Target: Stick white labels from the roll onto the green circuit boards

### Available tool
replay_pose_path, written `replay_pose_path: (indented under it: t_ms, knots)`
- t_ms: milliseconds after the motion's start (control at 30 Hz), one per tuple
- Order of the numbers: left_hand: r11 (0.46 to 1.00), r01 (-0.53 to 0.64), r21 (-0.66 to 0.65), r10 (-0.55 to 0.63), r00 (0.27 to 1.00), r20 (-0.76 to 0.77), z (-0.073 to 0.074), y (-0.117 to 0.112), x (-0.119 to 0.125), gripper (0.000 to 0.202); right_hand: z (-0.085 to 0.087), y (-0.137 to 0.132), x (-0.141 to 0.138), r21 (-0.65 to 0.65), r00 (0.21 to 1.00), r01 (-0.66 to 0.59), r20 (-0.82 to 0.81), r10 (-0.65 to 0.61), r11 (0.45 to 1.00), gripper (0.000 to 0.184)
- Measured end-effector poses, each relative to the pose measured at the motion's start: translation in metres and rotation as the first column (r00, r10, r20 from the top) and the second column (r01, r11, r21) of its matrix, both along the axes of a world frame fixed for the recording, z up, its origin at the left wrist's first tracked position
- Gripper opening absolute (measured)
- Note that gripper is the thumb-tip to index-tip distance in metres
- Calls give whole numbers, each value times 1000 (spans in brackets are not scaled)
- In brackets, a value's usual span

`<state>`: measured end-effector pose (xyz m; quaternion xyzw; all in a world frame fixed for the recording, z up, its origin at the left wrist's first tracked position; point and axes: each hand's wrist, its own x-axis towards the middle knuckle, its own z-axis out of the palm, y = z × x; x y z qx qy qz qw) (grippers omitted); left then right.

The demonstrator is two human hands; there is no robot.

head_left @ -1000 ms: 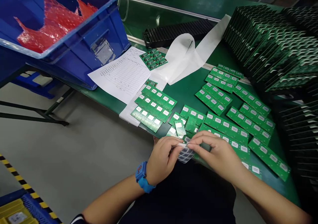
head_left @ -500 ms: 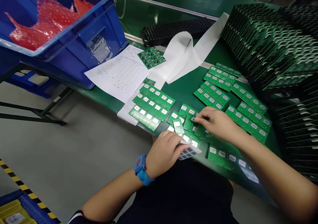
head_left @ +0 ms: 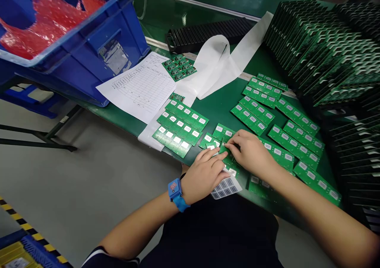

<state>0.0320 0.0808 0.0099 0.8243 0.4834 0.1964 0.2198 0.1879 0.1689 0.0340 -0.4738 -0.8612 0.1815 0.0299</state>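
Observation:
My left hand [head_left: 204, 173], with a blue band [head_left: 176, 191] on its wrist, lies at the table's near edge. It keeps a small sheet of white labels [head_left: 227, 187] under its palm, and its fingers reach onto a cluster of small green boards [head_left: 221, 133]. My right hand [head_left: 251, 151] is just to the right of it. Its fingertips are pinched together on one small green board [head_left: 225, 146] in that cluster. Whether a label is between the fingertips is hidden.
Strips of labelled green boards [head_left: 181, 127] and more such strips [head_left: 293, 131] lie on the green table [head_left: 221, 107]. Behind them are a printed form [head_left: 139, 88], white film [head_left: 219, 62], a bare panel [head_left: 179, 67] and a black rack [head_left: 208, 32]. A blue crate [head_left: 83, 58] stands left. Stacked trays [head_left: 323, 50] stand right.
My right hand left the label sheet, reached out over the boards, then drew back onto the small board cluster. My left hand moved forward to that cluster with the sheet.

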Motion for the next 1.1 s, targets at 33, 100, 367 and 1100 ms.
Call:
replay_pose_path:
  t_ms: [33,100,367,1100]
  knots:
    - [1000,-1,-1,1,1000,3,0,0,0,23,0,-5,-1,68,998,-37,62,33,997,24]
    - [1000,-5,-1,5,1000,14,1,1,0,21,0,-16,-4,202,976,-123,204,82,972,28]
    - [999,-44,-27,47,989,138,4,3,1,17,8,-16,12,428,989,104,52,-140,898,43]
    - [843,-151,-517,491,608,623,26,-9,-17,16,33,-53,11,-355,842,75,-479,-250,932,13]
